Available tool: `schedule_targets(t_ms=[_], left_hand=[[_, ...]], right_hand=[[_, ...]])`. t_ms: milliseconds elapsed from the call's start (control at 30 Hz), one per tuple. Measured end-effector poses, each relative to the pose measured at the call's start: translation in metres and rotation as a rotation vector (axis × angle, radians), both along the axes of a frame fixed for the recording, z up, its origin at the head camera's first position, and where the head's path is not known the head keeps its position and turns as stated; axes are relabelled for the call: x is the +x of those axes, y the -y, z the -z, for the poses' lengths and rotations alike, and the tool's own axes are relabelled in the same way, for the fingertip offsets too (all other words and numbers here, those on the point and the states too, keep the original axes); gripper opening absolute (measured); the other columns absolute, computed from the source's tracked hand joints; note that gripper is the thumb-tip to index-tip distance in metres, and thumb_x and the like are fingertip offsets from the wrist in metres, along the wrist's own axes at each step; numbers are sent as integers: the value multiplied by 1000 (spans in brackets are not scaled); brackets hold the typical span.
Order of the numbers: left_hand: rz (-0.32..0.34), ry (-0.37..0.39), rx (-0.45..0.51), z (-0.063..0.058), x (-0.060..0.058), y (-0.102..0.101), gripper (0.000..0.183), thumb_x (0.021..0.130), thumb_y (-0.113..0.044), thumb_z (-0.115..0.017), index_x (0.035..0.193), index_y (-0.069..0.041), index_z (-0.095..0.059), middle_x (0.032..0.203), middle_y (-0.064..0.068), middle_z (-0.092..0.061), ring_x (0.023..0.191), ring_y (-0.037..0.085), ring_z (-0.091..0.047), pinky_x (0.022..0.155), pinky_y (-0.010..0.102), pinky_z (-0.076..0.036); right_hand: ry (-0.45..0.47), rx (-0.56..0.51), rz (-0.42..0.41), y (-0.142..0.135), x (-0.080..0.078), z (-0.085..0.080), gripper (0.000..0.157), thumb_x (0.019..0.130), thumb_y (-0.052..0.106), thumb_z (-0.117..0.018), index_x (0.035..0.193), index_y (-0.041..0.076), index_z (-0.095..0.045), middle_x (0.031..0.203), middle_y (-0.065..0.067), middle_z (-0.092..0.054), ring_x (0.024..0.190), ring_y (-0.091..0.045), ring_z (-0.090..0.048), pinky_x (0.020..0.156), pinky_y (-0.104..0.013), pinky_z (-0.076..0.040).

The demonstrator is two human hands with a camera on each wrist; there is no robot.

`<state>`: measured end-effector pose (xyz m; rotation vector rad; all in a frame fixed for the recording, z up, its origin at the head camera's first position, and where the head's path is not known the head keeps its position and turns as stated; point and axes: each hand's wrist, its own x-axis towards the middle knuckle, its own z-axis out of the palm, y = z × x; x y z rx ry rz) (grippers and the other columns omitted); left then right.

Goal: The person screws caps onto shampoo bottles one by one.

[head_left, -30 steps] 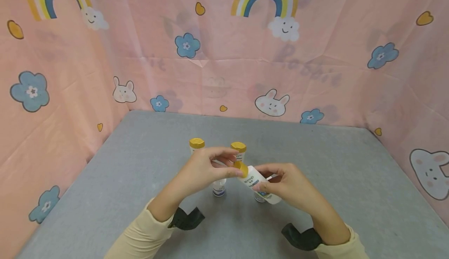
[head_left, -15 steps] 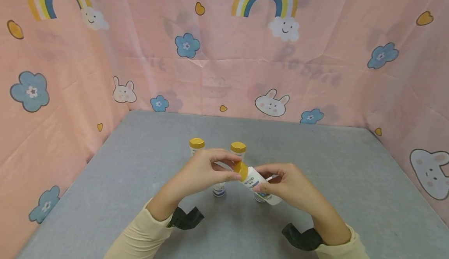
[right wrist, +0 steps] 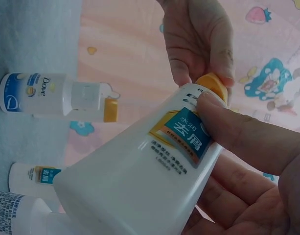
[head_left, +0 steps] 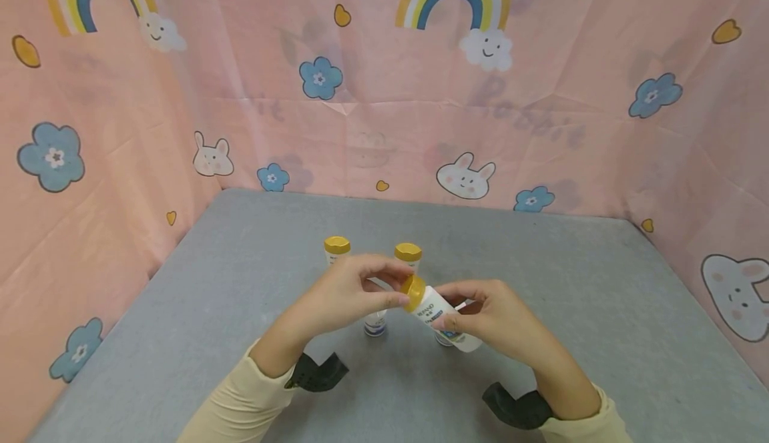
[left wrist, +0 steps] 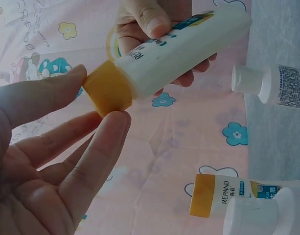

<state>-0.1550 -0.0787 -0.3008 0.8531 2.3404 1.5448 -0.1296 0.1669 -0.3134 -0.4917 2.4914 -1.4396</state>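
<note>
My right hand (head_left: pixel 486 309) grips a white shampoo bottle (head_left: pixel 434 309) around its body. The bottle is held tilted above the table, its gold cap (head_left: pixel 413 293) pointing up and to the left. At that cap, the thumb and a fingertip of my left hand (head_left: pixel 354 293) pinch opposite edges. In the left wrist view the other left fingers are bent below the cap (left wrist: pixel 109 89). The label faces the camera in the right wrist view, with the right thumb lying across the front of the bottle (right wrist: pixel 125 181).
Two more gold-capped bottles, one at left (head_left: pixel 337 246) and one at right (head_left: pixel 408 253), stand behind the hands. A white Dove bottle (right wrist: pixel 42 93) and another white bottle (left wrist: pixel 291 88) are nearer, partly hidden in the head view. Pink printed cloth (head_left: pixel 372 129) encloses the grey table (head_left: pixel 240 309).
My left thumb and fingertips have slid slightly down and left along the cap's edge, uncovering more of it. My right hand and the bottle stay nearly still.
</note>
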Motion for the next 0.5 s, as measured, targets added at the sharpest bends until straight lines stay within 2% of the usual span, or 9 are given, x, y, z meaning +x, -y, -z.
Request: schedule_targets(t_ms=[133,267,367,500], left_hand=[[8,-4,12,-1,0,0,41,86,-11,-77,125,-7,-67,115,8,-71,103,15,-66,84,22,-58],[-23,17,-4,0,0,0,45,87,-18,-78,129,-11,-65,114,5,-70,103,14,-65,85,23,-57],[-48,22,-19,2,-1,-1,40,86,-22,-79,123,-12,-68,109,2,-71,98,12,-65,83,24,-58],[-44,9,-19,4,-2,-2,31,86,-20,-79,115,-10,-72,105,2,-73,93,11,-66,80,25,-58]], right_hand=[[-1,-3,-3,0,0,0,36,84,20,-79,116,2,-72,101,-15,-73,79,-20,-71,65,-31,-59],[7,-7,-7,0,0,0,38,84,21,-80,116,2,-72,101,-15,-73,79,-20,-71,65,-33,-58],[17,-16,-19,0,0,0,39,84,22,-80,117,3,-72,101,-15,-73,79,-21,-71,66,-34,-58],[27,-31,-36,0,0,0,38,85,21,-79,117,2,-72,100,-15,-72,79,-23,-72,65,-35,-58]])
